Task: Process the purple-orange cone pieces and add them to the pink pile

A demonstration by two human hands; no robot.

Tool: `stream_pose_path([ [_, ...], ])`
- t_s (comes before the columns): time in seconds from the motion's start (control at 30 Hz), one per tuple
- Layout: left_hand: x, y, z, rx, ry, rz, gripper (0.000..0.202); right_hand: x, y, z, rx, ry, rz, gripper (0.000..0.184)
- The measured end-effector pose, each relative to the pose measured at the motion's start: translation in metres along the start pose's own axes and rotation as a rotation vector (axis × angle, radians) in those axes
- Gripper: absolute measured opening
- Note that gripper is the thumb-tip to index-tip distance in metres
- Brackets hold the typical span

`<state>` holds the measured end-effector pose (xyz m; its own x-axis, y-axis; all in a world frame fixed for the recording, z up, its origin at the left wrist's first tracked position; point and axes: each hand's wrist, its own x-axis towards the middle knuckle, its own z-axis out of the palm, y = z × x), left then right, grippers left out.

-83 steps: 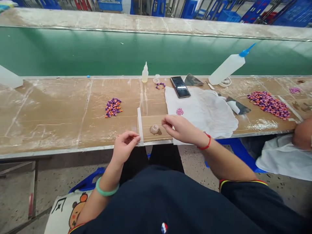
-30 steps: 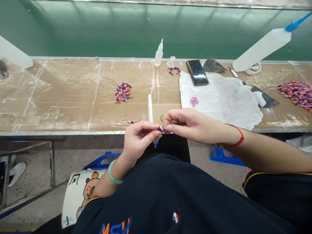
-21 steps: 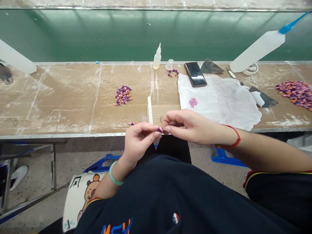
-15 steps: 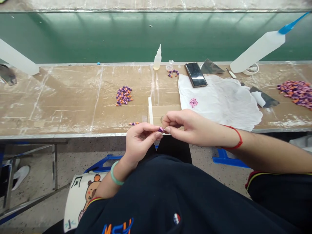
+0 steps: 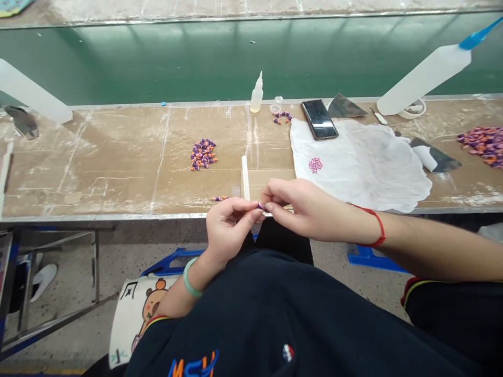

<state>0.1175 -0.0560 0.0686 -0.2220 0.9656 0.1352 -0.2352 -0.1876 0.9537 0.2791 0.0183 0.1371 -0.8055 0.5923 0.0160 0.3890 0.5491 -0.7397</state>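
Note:
Between the thumb and fingertips of my left hand (image 5: 231,226) is a small purple piece (image 5: 260,206), held just above the table's front edge. My right hand (image 5: 295,208) is closed in a pinch at the other end of that piece; whatever its fingertips grip is too small to make out. Behind the hands a white strip (image 5: 245,177) lies on a piece of cardboard (image 5: 267,179). A few purple and orange pieces (image 5: 220,198) lie left of it, near the edge. Farther back sits a pile of similar pieces (image 5: 203,154).
A white cloth (image 5: 361,162) with a cluster of tiny pink bits (image 5: 315,165) lies to the right, touching a phone (image 5: 319,119). Behind stand a small dropper bottle (image 5: 257,94) and a clear cup (image 5: 277,103). A big white bottle (image 5: 426,78) and a larger pile (image 5: 483,145) are farther right.
The view has shifted slightly, so most things appear a little farther right. Both hands stay together at the purple piece, with only slight finger movement.

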Motion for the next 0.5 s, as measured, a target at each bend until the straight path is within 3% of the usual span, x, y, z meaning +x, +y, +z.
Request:
stream_pose_path([
  [0.13, -0.0015, 0.0032, -0.0027, 0.068, -0.025, -0.006, 0.016, -0.0038, 0.0016, -0.0011, 0.085, -0.015, 0.021, 0.006],
  [0.23, -0.0023, 0.0061, -0.0029, 0.119, -0.042, 0.002, 0.018, -0.0070, 0.0032, -0.0015, 0.163, 0.063, 0.048, 0.011],
  [0.5, -0.0022, 0.0083, 0.0010, 0.147, -0.049, -0.002, 0.012, -0.0099, 0.0066, 0.0014, 0.139, 0.123, -0.024, 0.013],
])
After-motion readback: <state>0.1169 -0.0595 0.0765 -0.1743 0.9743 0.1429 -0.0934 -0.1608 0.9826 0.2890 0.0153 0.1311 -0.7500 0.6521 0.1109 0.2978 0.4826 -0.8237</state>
